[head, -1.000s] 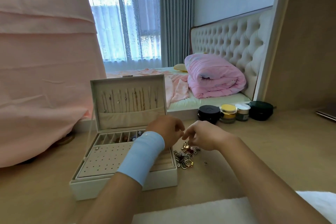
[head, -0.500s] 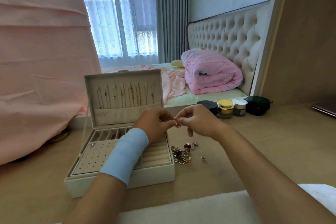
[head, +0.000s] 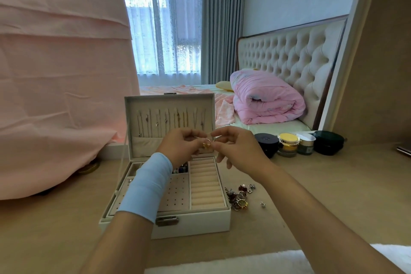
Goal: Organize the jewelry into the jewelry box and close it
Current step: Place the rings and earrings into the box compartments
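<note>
A white jewelry box (head: 200,221) stands open on the wooden tabletop, its upright lid (head: 170,115) lined with hanging necklaces. Inside I see a dotted earring panel and a column of cream ring rolls (head: 206,184). Above the box, my left hand (head: 181,148) and my right hand (head: 238,150) meet fingertip to fingertip and pinch a gold ring (head: 207,143) between them. A light blue band wraps my left wrist. A small heap of loose jewelry (head: 239,196) lies on the table just right of the box, with one tiny piece (head: 263,204) apart from it.
Several cosmetic jars (head: 288,144) and a dark round case (head: 327,142) line the table's back edge at right. A pink cloth (head: 62,73) drapes over something at left. A white furry mat (head: 233,262) lies at the near edge. A bed is behind.
Both hands rose from the jewelry heap on the table to above the box, and a gold ring is now pinched between them. The camera tilted a little.
</note>
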Demonstrator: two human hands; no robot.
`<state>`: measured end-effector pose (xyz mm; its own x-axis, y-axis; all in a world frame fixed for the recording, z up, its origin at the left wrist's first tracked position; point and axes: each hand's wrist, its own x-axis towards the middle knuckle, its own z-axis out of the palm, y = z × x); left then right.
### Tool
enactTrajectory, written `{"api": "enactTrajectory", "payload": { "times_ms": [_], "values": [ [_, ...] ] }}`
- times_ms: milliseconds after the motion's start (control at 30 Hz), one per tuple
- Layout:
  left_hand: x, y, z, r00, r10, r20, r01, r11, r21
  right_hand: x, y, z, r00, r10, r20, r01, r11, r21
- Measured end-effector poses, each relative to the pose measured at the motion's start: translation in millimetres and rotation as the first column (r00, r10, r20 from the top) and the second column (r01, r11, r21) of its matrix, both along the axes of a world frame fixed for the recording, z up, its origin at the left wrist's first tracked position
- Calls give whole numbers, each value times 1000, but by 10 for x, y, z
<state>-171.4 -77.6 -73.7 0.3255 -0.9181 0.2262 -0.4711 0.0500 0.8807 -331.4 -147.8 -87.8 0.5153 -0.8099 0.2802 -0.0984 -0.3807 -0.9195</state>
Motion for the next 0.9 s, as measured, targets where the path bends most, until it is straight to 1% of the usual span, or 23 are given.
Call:
{"api": "enactTrajectory", "payload": {
  "times_ms": [100, 200, 267, 333, 400, 467, 567, 633, 667, 733, 800, 900],
  "values": [
    [52, 13, 18, 1000, 12, -26, -12, 999, -32, 103, -1, 75, 999, -30, 42, 25, 994, 107],
    [71, 7, 8, 991, 61, -119, -68, 996, -56, 146, 18, 100, 1000, 20, 23, -25, 973, 230],
    [83, -10, -12, 982, 89, -165, -103, 992, -79, 193, 23, 83, 997, 52, 60, -66, 960, 271],
    [112, -52, -53, 988, 129, -85, -138, 985, -108, 239, 28, 60, 994, 39, 103, -68, 955, 288],
    [141, -80, -93, 988, 156, -12, -156, 981, -113, 278, 28, 28, 994, 15, 110, -45, 961, 271],
    [161, -99, -135, 989, 149, -15, -150, 984, -98, 298, 37, -8, 996, -15, 90, -5, 975, 223],
    [150, -93, -146, 984, 142, -107, -152, 984, -94, 304, 24, -21, 994, -84, 68, 71, 983, 171],
    [140, -86, -124, 974, 127, -187, -148, 983, -106, 305, 15, -21, 996, -89, 19, 85, 986, 140],
    [134, -81, -120, 972, 115, -203, -138, 985, -103, 303, 14, -20, 997, -75, 0, 74, 988, 133],
    [126, -75, -129, 979, 97, -181, -113, 990, -84, 290, 15, -19, 998, -56, -5, 56, 991, 124],
    [141, -79, -145, 988, 95, -125, -103, 993, -57, 276, 9, -22, 998, -70, 0, 69, 992, 101],
    [169, -59, -139, 994, 73, -84, -75, 997, -17, 279, 7, -44, 996, -88, 23, 85, 992, 95]
  ]
}}
